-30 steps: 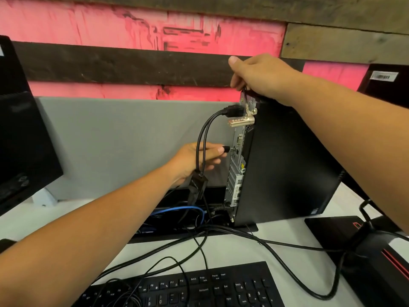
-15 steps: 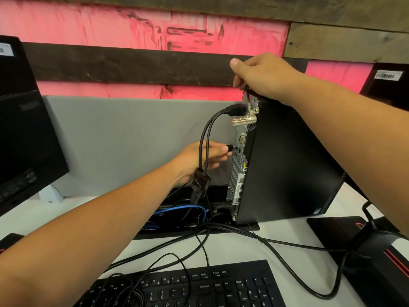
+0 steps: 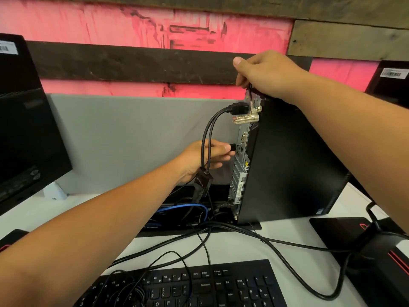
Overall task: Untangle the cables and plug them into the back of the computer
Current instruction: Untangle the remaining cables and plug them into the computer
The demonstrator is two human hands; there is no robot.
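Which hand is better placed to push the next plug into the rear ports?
Left. The left hand already pinches a small black plug right at the rear panel. The right hand grips the top of the computer, steadying it.

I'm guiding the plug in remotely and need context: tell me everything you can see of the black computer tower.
The computer tower is a slim black box, upright on the white desk, its matte side panel toward the camera and its silvery metal rear panel facing left. A brass-coloured lock and two black plugs sit near its top. The right hand grips its top rear corner; the left hand holds a small black plug at the mid-height ports.
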